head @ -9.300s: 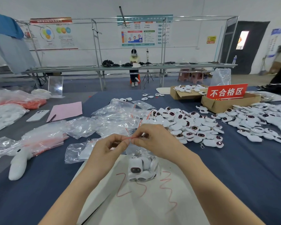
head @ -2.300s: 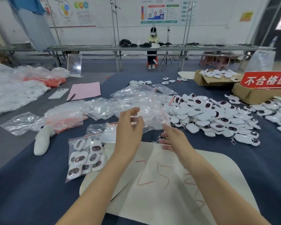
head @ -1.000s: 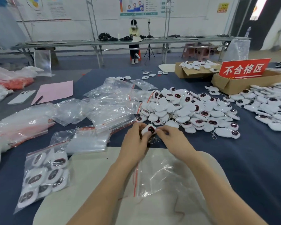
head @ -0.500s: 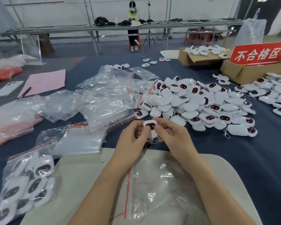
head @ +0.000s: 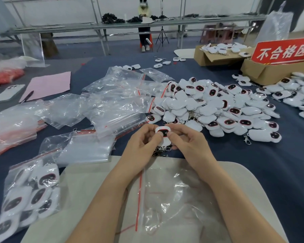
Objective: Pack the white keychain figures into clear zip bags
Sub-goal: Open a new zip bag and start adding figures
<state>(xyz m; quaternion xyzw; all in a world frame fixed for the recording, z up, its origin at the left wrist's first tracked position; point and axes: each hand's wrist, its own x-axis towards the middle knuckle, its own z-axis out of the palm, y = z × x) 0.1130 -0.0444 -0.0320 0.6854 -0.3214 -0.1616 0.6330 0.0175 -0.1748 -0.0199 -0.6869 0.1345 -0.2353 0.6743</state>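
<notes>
My left hand (head: 141, 142) and my right hand (head: 184, 139) together pinch a white keychain figure (head: 162, 132) with a dark oval face, just beyond the far edge of the beige board (head: 88, 186). Metal clips hang below the figure. An empty clear zip bag (head: 179, 199) with a red seal strip lies flat on the board under my forearms. A big heap of white figures (head: 216, 106) lies to the right of my hands. A filled zip bag (head: 30, 195) lies at the lower left.
Loose clear zip bags (head: 112, 102) are piled left of centre on the blue cloth. Cardboard boxes (head: 270, 71) with a red sign stand at the back right. A phone (head: 8, 92), a pen and a pink sheet (head: 47, 85) lie far left. A person sits at the far bench.
The view has tilted down and closer. Both hands keep holding the one figure at the board's far edge; the empty bag stays flat on the board.
</notes>
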